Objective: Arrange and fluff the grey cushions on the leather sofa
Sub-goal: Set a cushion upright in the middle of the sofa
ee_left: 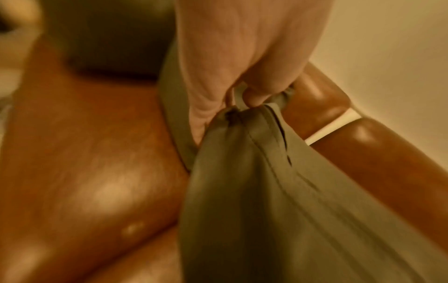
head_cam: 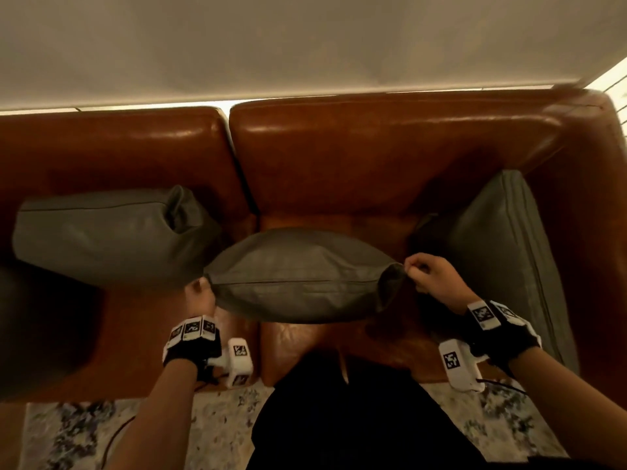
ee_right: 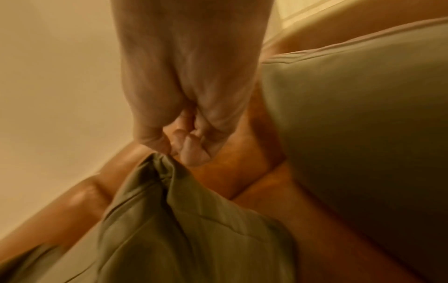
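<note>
**Middle cushion stretched by its two end corners above the seat**

The left hand (head_cam: pixel 200 295) pinches the cushion's left corner, thumb and curled fingers (ee_left: pixel 252 97) gathered tight on a bunch of cloth. The right hand (head_cam: pixel 429 274) does the same at the right corner, fingertips (ee_right: pixel 191 149) closed on the cover's tip, the rest of the fist shut. Between them hangs the middle grey cushion (head_cam: pixel 298 276), its long axis running left to right, parallel to the front edge of the leather sofa (head_cam: pixel 373 140), seam facing up. It sits over the right-hand seat, just ahead of the backrest; whether its underside touches the seat I cannot tell. Each hand is at its own end, neither nearer. A second grey cushion (head_cam: pixel 101 232) lies on the left seat, close beside the left grip; a third (head_cam: pixel 502 252) leans in the sofa's right corner, near the right grip. A shake or a set-down against the backrest looks likely next.
</note>
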The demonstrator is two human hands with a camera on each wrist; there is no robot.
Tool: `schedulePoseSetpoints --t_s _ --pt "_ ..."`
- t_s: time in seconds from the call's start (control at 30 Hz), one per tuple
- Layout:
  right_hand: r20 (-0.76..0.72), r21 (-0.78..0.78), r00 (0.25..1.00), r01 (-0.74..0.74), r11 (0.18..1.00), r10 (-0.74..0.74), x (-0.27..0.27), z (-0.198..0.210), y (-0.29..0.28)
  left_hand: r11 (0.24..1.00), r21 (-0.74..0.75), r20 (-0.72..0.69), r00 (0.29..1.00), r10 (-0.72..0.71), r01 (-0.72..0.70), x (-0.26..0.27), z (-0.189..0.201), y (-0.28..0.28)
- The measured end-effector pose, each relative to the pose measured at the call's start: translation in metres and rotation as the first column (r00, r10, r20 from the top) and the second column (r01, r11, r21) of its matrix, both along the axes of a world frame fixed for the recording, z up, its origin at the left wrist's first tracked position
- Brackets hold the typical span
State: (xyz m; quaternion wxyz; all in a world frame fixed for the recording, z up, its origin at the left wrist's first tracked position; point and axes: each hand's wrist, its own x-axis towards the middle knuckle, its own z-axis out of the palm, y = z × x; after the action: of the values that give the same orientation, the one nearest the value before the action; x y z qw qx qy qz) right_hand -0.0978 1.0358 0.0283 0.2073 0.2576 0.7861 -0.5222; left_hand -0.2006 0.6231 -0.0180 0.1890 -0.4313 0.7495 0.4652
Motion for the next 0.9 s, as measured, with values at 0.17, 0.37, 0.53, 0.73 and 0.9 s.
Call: schedulePoseSetpoints --t_s 0.17,0.37,0.53,0.73,0.9 --pt "-0.081 0.062 0.977 -0.194 0.979 0.199 -0.007 0.053 -0.034 0.938 -0.044 -0.075 0.935 -0.347 0.344 0.018 0.025 0.006" --pt "-0.263 0.161 0.888 -0.346 0.924 0.378 -0.035 0.110 -0.113 0.662 -0.053 -0.593 0.510 -0.623 0.748 0.066 0.115 0.084" --pt "-0.241 0.271 0.906 -0.280 0.921 0.347 -0.069 0.083 -0.184 0.444 -0.482 -0.260 0.361 -0.896 0.755 0.070 0.082 0.111" --pt "-0.382 0.238 0.893 -0.153 0.959 0.238 -0.031 0.050 -0.159 0.646 -0.431 -0.303 0.573 -0.762 0.630 0.022 0.084 0.127" --pt "0.041 0.382 0.901 0.385 0.840 -0.432 0.032 -0.010 -0.069 0.731 -0.313 -0.462 0.576 -0.675 0.606 0.017 0.089 0.115"
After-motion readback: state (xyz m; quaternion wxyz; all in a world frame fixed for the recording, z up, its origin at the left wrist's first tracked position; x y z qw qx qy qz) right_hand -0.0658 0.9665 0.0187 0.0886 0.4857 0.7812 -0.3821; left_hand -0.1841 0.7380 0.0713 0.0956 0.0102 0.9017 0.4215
